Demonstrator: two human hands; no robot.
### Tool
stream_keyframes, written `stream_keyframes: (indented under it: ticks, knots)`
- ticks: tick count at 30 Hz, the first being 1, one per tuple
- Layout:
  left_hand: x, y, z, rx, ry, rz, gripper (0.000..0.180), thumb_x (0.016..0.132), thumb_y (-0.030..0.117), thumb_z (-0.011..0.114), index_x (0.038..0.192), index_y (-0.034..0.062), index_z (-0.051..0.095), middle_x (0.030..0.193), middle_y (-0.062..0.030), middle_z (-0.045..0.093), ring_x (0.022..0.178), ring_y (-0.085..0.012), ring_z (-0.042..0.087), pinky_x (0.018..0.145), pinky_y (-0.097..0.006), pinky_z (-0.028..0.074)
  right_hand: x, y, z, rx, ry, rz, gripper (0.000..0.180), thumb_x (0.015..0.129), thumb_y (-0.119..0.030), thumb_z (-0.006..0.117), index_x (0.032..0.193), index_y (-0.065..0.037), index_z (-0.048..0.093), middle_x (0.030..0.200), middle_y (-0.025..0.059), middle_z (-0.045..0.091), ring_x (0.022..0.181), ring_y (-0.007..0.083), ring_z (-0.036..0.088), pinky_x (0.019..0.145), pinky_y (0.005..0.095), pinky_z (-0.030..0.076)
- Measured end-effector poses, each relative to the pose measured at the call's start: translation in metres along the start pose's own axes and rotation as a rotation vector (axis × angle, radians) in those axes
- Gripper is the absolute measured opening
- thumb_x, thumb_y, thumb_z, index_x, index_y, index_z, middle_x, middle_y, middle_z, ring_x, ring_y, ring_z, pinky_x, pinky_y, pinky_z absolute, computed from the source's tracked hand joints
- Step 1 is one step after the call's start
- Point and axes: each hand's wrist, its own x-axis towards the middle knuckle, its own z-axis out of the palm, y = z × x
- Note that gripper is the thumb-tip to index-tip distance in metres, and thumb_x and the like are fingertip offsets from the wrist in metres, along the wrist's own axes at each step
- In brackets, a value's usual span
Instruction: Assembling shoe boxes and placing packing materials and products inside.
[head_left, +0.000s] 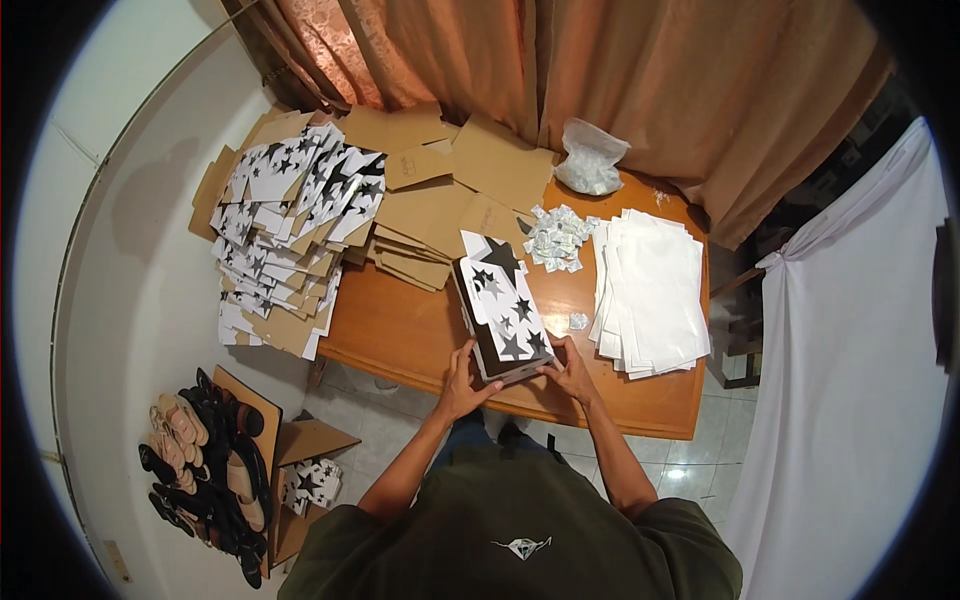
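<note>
A shoe box [512,312], white with black stars, rests at a slant near the front edge of the wooden table [400,345]. A star-printed flap stands out past its far end, and the dark left side shows. My left hand [462,386] grips its near left corner, fingers along the side and thumb at the near end. My right hand [568,374] closes round the near right corner. The inside of the box is hidden. One small silver sachet [578,321] lies right of the box, near a heap of similar sachets [558,238].
White paper sheets [650,290] are stacked at the right. A clear plastic bag [590,160] stands at the back. Flat brown cardboard [425,215] and piled star-printed cardboard [285,215] cover the left and back. Several shoes [205,460] lie beyond the table at lower left.
</note>
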Motion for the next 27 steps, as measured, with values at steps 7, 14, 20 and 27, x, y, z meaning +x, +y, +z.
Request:
stream_keyframes:
  ticks: [7, 14, 20, 27]
  knots:
    - [-0.001, -0.022, -0.016, 0.019, 0.011, -0.038, 0.067, 0.099, 0.039, 0.057, 0.149, 0.0027, 0.034, 0.133, -0.0254, 0.051, 0.121, -0.0381, 0.054, 0.101, -0.045, 0.046, -0.006, 0.022, -0.023, -0.274, -0.083, 0.147, 0.078, 0.074, -0.004, 0.084, 0.137, -0.003, 0.037, 0.156, 0.0229, 0.037, 0.145, 0.0315, 0.037, 0.117, 0.0407, 0.033]
    - [0.125, -0.025, -0.071, 0.286, 0.298, 0.039, 0.055, 0.103, 0.036, 0.053, 0.144, 0.0016, 0.041, 0.139, -0.0241, 0.051, 0.119, -0.0355, 0.059, 0.103, -0.043, 0.045, -0.016, -0.010, 0.001, -0.363, 0.071, 0.190, 0.118, 0.068, -0.033, 0.094, 0.156, -0.003, 0.022, 0.156, 0.0239, 0.030, 0.145, 0.0386, 0.032, 0.114, 0.0470, 0.038]
    - [0.193, -0.059, -0.087, 0.178, -0.098, -0.111, 0.059, 0.099, 0.031, 0.063, 0.144, 0.0024, 0.038, 0.140, -0.0242, 0.052, 0.123, -0.0346, 0.058, 0.103, -0.044, 0.045, -0.012, -0.007, 0.013, -0.328, 0.004, 0.192, 0.097, 0.077, -0.019, 0.089, 0.152, 0.000, 0.030, 0.148, 0.0214, 0.041, 0.134, 0.0345, 0.048, 0.105, 0.0390, 0.047]
    - [0.138, -0.024, -0.095, 0.112, 0.138, 0.019, 0.067, 0.083, 0.009, 0.078, 0.141, 0.0043, 0.046, 0.115, -0.0146, 0.056, 0.101, -0.0229, 0.061, 0.085, -0.032, 0.053, 0.000, -0.006, 0.000, 0.008, 0.444, 0.046, 0.056, 0.086, -0.017, 0.079, 0.132, -0.005, 0.049, 0.127, 0.0102, 0.057, 0.120, 0.0222, 0.056, 0.098, 0.0324, 0.049]
